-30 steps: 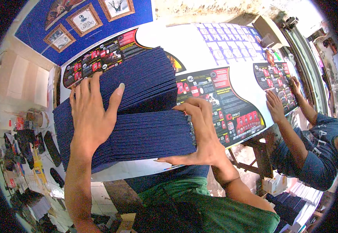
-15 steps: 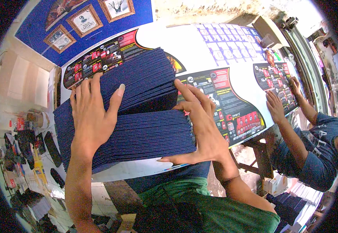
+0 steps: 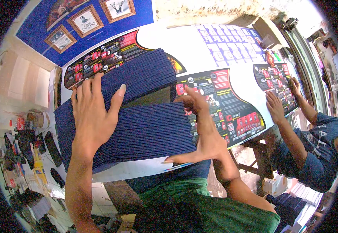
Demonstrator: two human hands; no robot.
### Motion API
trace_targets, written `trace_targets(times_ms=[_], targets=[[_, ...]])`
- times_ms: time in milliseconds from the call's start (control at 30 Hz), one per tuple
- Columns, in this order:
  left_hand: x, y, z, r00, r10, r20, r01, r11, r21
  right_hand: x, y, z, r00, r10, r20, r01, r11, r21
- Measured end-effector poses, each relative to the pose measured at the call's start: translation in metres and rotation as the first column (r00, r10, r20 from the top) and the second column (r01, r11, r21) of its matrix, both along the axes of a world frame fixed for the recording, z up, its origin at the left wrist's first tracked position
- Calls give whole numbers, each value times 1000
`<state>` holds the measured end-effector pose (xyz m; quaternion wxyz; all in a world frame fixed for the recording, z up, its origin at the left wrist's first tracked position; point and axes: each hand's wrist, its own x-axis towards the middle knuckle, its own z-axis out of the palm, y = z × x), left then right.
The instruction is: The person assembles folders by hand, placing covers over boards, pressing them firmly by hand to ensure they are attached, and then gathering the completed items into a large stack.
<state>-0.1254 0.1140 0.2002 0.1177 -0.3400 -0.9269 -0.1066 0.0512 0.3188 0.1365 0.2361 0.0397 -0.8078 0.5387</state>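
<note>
A thick bundle of dark blue, thin-edged sheets is split like a V in front of me, with a far batch (image 3: pixel 141 73) and a near batch (image 3: pixel 149 130) joined at the left. My left hand (image 3: pixel 93 116) lies over that joined side, fingers spread toward the far edge and thumb stretched out on top. At the right end, my right hand (image 3: pixel 206 136) spans the near batch. Its curled fingers are at the edge facing the gap, and its thumb lies along the edge toward me. A greyish-brown surface (image 3: pixel 153 96) shows inside the gap.
Under the bundle is a large white printed sheet (image 3: pixel 241 85) with black and red panels. Across to the right, a co-worker's hands (image 3: pixel 276 106) rest on it. A clear plastic cup (image 3: pixel 267 41) and cardboard (image 3: pixel 268 29) stand at the far right. Framed pictures (image 3: pixel 85 21) are at upper left.
My right fingers have left the far batch's corner and curled in at the near batch's inner edge. The gap looks lighter and wider. My left hand has barely moved.
</note>
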Motion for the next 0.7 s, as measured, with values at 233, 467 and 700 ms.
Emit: trace_targets(times_ms=[233,467,700], targets=[[1,0,1,1000,11,11,-11,1000,-5,-3,23,17,980,146,136,-167,972,164],[0,0,0,1000,9,0,-9,1000,-9,-10,19,12,1000,4,15,-9,933,359],[1,0,2,1000,16,12,-16,1000,-17,-9,19,13,998,21,64,-42,937,348]])
